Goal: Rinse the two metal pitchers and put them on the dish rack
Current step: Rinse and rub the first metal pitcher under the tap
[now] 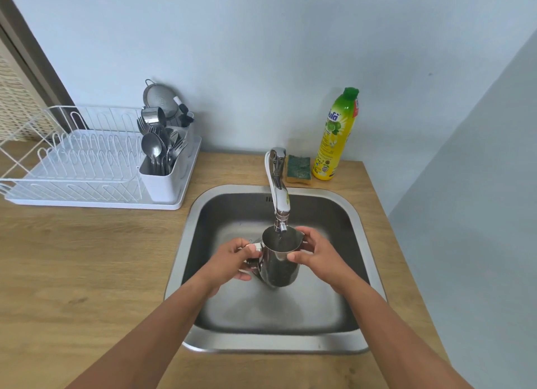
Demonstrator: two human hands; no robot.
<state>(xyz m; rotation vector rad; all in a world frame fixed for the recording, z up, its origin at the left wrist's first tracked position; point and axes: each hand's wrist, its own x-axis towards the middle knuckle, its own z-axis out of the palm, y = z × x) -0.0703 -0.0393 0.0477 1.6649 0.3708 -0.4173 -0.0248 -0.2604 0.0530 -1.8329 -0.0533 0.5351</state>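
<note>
A shiny metal pitcher is held upright over the steel sink, its mouth right under the faucet spout. My left hand grips its handle on the left side. My right hand holds its rim on the right, thumb at the front. A thin stream of water seems to fall into it. A second small metal pitcher rests tilted on the white dish rack at the back left, above the cutlery holder.
The rack's white caddy holds several spoons and forks, with a metal strainer behind it against the wall. A green-topped sponge and a yellow dish soap bottle stand behind the sink. Wooden counter surrounds the sink.
</note>
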